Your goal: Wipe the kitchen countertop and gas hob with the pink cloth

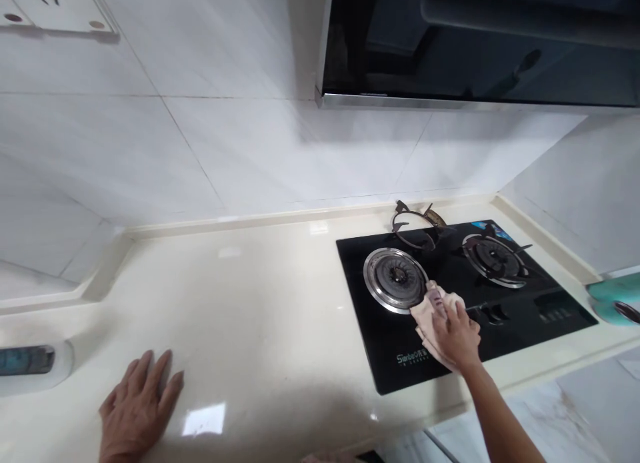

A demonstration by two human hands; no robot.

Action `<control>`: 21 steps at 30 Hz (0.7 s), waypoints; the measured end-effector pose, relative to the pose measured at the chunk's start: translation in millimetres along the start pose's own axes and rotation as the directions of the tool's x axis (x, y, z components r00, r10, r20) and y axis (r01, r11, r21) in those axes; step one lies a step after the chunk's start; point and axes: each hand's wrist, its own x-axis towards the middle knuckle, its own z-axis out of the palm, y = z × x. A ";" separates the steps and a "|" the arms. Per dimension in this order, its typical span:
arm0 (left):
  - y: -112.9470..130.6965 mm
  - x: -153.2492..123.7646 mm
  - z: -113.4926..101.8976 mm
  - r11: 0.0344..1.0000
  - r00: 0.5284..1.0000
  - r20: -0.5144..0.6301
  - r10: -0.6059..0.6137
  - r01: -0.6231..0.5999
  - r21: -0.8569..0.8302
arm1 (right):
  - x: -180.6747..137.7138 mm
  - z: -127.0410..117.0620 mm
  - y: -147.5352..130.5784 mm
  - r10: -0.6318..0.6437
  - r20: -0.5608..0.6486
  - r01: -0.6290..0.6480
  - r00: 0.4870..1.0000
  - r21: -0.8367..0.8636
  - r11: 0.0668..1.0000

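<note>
My right hand (456,333) presses a pale pink cloth (429,324) onto the black glass gas stove (364,340), its fingers closed over the folds. The cloth's upper edge touches the rim of the left burner (397,276), which has no pot support on it. That loose pot support (414,231) lies at the back edge of the stove. On the right burner (495,260) a dark support is in place. My left hand (137,403) rests flat on the cream countertop (260,330), fingers spread, holding nothing.
A black range hood (475,56) hangs low above the stove. Tiled wall (240,150) runs behind the counter. At the right edge lies a green object (615,290); at the left edge sits a white device with a dark window (30,362).
</note>
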 end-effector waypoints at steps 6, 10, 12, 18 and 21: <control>-0.1 1.4 0.9 1.000 1.000 0.000 -0.011 0.011 -0.010 | -58.5 24.6 -69.8 -0.097 0.074 0.105 0.993 -0.114 0.988; 4.6 -1.5 -2.5 1.000 1.000 -0.007 0.001 -0.001 -0.028 | -130.1 35.6 -119.3 -0.442 0.118 0.427 0.889 0.133 0.895; 7.8 -2.9 -5.2 0.999 1.000 -0.014 -0.010 0.009 -0.041 | -148.5 40.7 -139.5 -0.574 0.117 0.521 0.810 0.304 0.797; 10.8 -2.9 -7.1 0.997 0.998 -0.017 -0.054 0.053 -0.056 | -92.2 30.0 -155.6 -0.440 -0.142 0.440 0.887 0.551 0.709; 9.9 -3.3 -5.4 0.998 0.999 -0.023 -0.047 0.045 -0.049 | -34.6 7.3 -120.4 -0.156 -0.181 0.231 0.971 0.552 0.801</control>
